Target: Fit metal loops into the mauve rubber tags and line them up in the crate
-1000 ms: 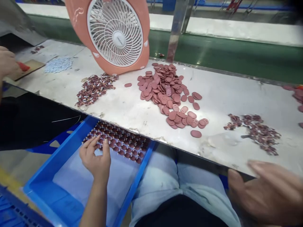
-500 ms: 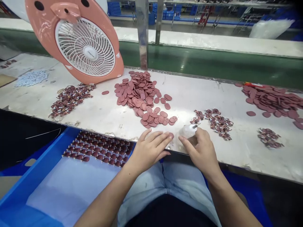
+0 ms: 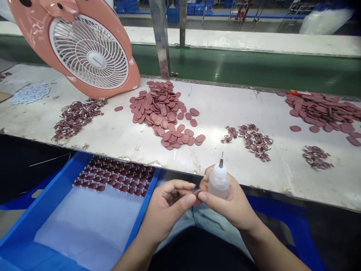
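Pinching reddish oval disc (image 3: pixel 197 197) above lap: left hand (image 3: pixel 160 212) and right hand (image 3: pixel 239 207), latter also gripping upright needle-tipped bottle (image 3: pixel 219 184). Probably positioning step; next move calls for steady disc, needle clear of fingers.

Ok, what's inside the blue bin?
The blue bin holds rows of small dark red pieces toward its far end, with a pale sheet bare nearer the camera. Whatever lies under the sheet is hidden.
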`<state>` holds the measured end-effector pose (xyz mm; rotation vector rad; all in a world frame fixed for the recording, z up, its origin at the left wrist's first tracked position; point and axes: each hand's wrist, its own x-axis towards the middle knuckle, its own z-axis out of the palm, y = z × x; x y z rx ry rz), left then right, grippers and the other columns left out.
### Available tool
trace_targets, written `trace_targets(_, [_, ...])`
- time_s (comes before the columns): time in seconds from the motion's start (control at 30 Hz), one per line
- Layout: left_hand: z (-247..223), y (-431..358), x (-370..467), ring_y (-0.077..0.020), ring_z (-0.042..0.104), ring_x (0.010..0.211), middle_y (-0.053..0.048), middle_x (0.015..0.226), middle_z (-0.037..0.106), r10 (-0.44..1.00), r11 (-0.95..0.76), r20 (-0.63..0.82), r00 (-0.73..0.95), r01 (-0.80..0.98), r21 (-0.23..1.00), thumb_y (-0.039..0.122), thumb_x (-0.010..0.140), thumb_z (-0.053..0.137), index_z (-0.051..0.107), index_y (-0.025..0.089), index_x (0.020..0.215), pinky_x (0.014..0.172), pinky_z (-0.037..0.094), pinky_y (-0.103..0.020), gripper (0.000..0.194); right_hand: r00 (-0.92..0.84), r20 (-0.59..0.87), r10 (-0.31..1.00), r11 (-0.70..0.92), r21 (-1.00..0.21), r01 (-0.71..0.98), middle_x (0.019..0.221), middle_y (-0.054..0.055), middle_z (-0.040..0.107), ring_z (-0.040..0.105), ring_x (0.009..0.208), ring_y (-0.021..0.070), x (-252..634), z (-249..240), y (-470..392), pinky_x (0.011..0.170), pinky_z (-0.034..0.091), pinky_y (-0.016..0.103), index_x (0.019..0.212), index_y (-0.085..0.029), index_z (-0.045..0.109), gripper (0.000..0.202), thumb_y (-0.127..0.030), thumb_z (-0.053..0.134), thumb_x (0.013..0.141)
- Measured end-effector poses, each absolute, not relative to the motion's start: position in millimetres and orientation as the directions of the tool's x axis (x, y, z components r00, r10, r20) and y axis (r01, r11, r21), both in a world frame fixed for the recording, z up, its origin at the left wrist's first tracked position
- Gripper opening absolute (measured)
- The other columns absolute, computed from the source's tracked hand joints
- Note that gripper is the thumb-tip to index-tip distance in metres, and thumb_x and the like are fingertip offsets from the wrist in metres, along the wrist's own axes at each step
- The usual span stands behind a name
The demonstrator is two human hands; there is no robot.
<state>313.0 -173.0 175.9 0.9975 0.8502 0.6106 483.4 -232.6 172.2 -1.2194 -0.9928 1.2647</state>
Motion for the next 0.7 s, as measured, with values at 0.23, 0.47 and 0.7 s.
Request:
trace_targets(0.23, [140, -173, 310, -0.0129, 0.067, 0.052, -0.008, 0.065, 0.074, 0.207, 0.848, -0.434, 0.877, 0.06, 0.526, 0.054, 0.049, 0.092, 0.074, 0.01, 0.073, 0.052, 0.054, -0.02, 0.053, -0.315, -0.149, 0.937, -0.22, -0.954, -0.204, 0.071, 0.001, 0.065, 0.062, 0.059, 0.013, 491, 183, -234, 0.053, 0.048, 0.022, 0.095, -0.02, 0.054, 0.025, -0.025, 0.075, 0.081])
trace_targets(0.47, [129, -190, 311, -0.008, 0.059, 0.049, -0.001, 0.063, 0.069, 0.405, 0.854, -0.415, 0.815, -0.175, 0.491, 0.057, 0.059, 0.086, 0.077, 0.018, 0.084, 0.038, 0.042, -0.012, 0.047, 0.079, -0.145, 0.986, -0.135, -0.983, -0.125, 0.077, -0.005, 0.057, 0.056, 0.063, 0.0092, 484, 183, -239, 0.056, 0.046, 0.019, 0.112, -0.025, 0.048, 0.044, -0.031, 0.078, 0.08])
trace_targets(0.7, [138, -200, 314, -0.0116, 0.061, 0.059, 0.0, 0.058, 0.059, 0.483, 0.821, -0.395, 0.782, -0.246, 0.515, 0.05, 0.066, 0.085, 0.076, 0.015, 0.082, 0.04, 0.044, -0.013, 0.039, -0.026, -0.128, 0.991, -0.129, -0.989, -0.072, 0.088, 0.001, 0.062, 0.063, 0.058, 0.0123, 477, 179, -243, 0.052, 0.052, 0.025, 0.102, -0.024, 0.052, 0.026, -0.031, 0.071, 0.086])
